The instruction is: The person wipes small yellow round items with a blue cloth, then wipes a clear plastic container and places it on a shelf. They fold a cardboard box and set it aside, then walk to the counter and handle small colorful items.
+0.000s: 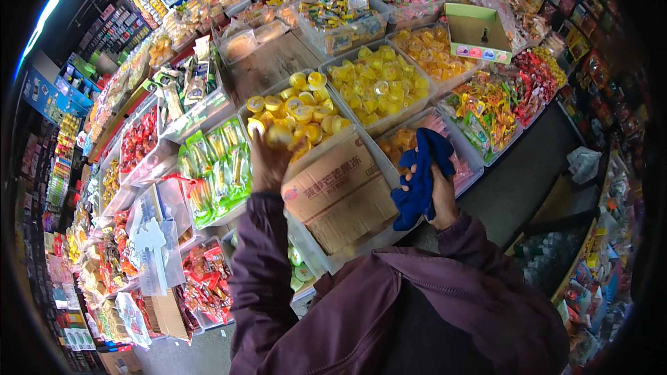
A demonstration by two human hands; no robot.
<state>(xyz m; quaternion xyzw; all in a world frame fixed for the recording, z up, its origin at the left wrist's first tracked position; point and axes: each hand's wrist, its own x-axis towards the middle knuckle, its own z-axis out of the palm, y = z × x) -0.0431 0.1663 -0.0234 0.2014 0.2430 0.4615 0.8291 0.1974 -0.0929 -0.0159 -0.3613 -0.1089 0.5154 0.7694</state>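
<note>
My left hand (268, 166) reaches into a clear plastic bin (241, 117) of yellow jelly cups (305, 113). A motion-blurred jelly cup (280, 134) is at its fingers, and another cup with a pale lid (255, 126) lies against a fingertip. Part of the grip is hidden by the back of the hand. My right hand (444, 198) is closed around a bunched dark blue cloth (422, 182), held above a bin of orange jelly cups (400, 147) and pink packets (452, 151). Between my hands a printed cardboard box (338, 192) rests on the near bins.
Left of the jelly bin are green-wrapped snack packets (221, 166). Beyond it stands another bin of yellow jelly cups (378, 83), with an open green carton (478, 34) farther right. A bare wooden patch (276, 70) shows among the bins. Dark crates (552, 239) stand on the right.
</note>
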